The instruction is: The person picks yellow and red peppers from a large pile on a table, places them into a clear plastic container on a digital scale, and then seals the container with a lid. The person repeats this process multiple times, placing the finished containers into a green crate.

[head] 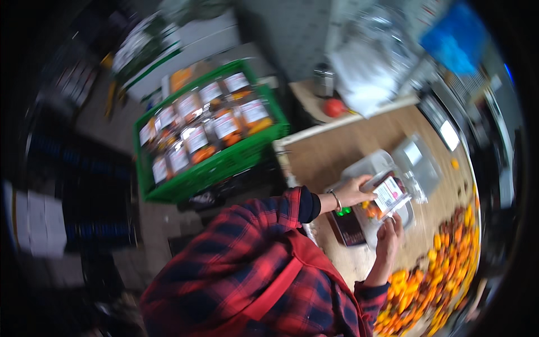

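Observation:
A clear plastic punnet (pixel 389 198) of small orange and dark red peppers, with a white printed label on top, is tilted above the table. My left hand (pixel 353 191) holds it by one side, thumb near the label. At its near edge are the bent fingers of my right hand (pixel 389 236); blur hides the exact grip. Beneath the punnet is a translucent plastic tub (pixel 408 215), partly covered by it. A dark weighing scale (pixel 349 231) with a lit green display sits under my left wrist. Another clear plastic container (pixel 417 164) lies just beyond.
Loose yellow, orange and dark red peppers (pixel 425 282) spread along the wooden table (pixel 328 151). A green crate (pixel 214 168) holds several labelled punnets. Beyond the table's left end are a red round object (pixel 334 108) and a white plastic bag (pixel 366 71). A blue bag (pixel 457 38) hangs upper right.

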Demonstrator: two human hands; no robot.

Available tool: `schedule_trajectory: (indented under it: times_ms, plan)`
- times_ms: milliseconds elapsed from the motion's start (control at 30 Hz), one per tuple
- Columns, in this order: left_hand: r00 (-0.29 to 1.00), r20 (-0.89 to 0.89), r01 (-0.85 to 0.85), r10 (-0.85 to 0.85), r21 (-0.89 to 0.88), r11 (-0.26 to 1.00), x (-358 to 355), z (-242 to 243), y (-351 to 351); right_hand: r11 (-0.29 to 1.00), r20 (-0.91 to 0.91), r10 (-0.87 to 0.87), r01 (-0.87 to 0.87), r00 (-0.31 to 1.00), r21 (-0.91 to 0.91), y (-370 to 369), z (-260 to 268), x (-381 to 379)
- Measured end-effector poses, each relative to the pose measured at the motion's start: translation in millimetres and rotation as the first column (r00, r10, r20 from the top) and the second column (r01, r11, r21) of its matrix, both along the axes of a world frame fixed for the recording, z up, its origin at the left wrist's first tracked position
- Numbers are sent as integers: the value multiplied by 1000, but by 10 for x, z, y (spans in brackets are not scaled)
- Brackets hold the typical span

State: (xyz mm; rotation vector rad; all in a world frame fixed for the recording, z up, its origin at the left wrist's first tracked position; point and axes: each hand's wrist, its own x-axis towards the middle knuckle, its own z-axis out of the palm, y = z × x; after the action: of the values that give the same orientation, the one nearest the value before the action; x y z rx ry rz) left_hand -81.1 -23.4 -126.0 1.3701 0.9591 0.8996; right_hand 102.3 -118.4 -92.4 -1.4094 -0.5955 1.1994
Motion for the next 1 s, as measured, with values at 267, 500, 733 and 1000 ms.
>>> schedule_trajectory:
  times_ms: [267, 500, 733, 1000]
  plan:
    - [657, 646, -276, 388, -273, 922, -2155, 465, -850, 689, -9, 713, -699, 701, 192, 394, 586, -1930]
    - [554, 591, -489, 586, -339, 804, -2801, 546, -1556, 407, -60, 913, -888, 404, 213, 228, 430, -2522]
    - [588, 555, -375, 589, -457, 806, -2743, 481, -1419, 351, 33, 932, -922, 361, 161, 265, 482, -2203]
    - [828, 472, -60, 302, -462, 885, -2118, 611, -1254, 678, 71, 719, -720, 692, 146, 553, 537, -1855]
